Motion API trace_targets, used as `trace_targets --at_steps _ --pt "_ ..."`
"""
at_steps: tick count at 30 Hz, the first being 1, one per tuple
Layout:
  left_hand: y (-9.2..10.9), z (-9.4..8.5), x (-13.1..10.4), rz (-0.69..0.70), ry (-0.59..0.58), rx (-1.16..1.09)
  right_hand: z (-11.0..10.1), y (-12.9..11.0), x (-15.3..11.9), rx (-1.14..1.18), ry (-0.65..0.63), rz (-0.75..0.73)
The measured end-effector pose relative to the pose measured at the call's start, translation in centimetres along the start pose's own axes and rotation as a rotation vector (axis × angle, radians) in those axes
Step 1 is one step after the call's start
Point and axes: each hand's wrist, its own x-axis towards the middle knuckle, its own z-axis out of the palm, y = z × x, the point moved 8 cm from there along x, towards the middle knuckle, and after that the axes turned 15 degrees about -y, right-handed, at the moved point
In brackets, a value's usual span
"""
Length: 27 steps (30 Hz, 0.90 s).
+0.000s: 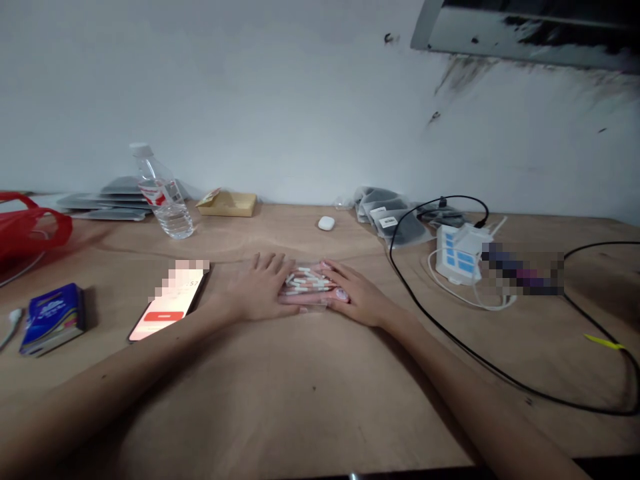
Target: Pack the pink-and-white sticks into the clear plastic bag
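Observation:
A small clear plastic packet (310,285) lies flat on the wooden table in front of me. Several short white sticks with pinkish parts show through it, and a pink item runs along its lower side; their exact kind I cannot make out. My left hand (260,290) rests palm down over the packet's left end, fingers spread and thumb along the near edge. On the right end lies my right hand (363,297), its fingers stretched out and its thumb apart. Both hands cover the packet's ends and touch it without closing around it.
Left of my hands are a lit phone (173,300), a blue tissue pack (53,319), a water bottle (165,200) and a red bag (30,230). Behind sit an open carton (230,204), a white earbud case (327,223) and grey pouches (393,215). A white power strip (457,257) and black cable (450,340) lie right.

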Motion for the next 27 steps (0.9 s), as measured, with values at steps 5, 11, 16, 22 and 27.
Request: trace_targets --at_steps 5,11,16,22,27 --pt "-0.2 -0.2 -0.1 0.007 0.006 -0.032 -1.8 0.5 -0.8 -0.044 -0.006 -0.029" --pt "-0.7 -0.2 -0.1 -0.053 -0.050 -0.043 -3.8 2.8 -2.8 -0.092 0.059 0.035" --pt "-0.4 -0.2 -0.1 -0.037 -0.054 -0.014 -3.1 1.5 -1.9 -0.155 0.088 0.021" --pt "-0.3 0.1 0.0 -0.028 -0.093 0.007 -1.3 -0.2 0.0 -0.207 0.057 0.015" --pt "-0.5 -0.5 0.0 -0.033 -0.081 0.001 -1.6 1.5 -0.5 -0.244 0.053 0.103"
